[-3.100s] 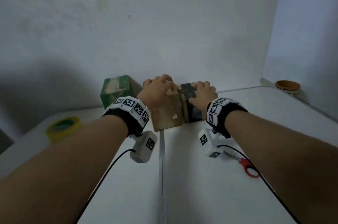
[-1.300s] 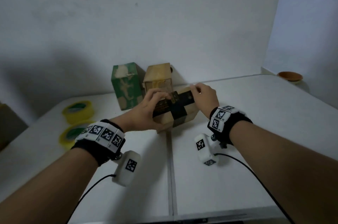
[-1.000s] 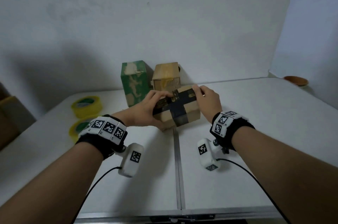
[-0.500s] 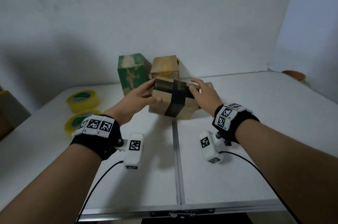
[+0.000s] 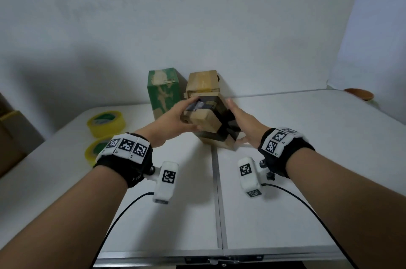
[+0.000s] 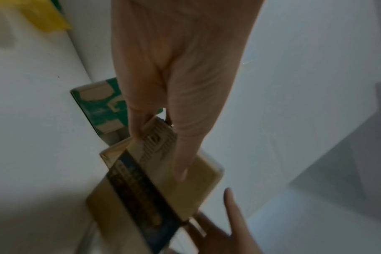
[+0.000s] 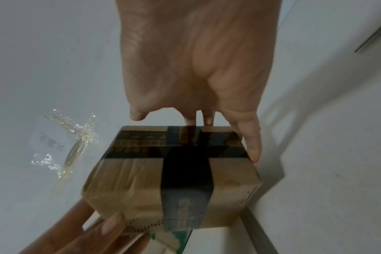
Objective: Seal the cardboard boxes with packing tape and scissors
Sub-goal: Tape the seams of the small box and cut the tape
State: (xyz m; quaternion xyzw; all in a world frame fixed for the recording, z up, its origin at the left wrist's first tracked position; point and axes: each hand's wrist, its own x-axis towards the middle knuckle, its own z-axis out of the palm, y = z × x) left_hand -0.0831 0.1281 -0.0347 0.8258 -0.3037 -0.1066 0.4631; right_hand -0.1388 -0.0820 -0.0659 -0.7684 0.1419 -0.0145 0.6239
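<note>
Standing under everything is a big white folding table, smooth and flat, with a thin metal seam down its middle. Next in size are two cardboard boxes at the back, by the white wall: a tall green box with torn pale patches, and a plain brown box just beside it. In front of them is the taped box, a small brown cardboard cube with wide dark tape crossing over it. It is tipped up on one edge, over the table's seam. The left hand grips its left side, with fingers on top and the thumb curled underneath. The right hand presses flat against the box's right side with straight fingers. Two round yellow tape rolls sit well to the left, shiny and ring-shaped. A small brown bowl sits in the far right corner.
</note>
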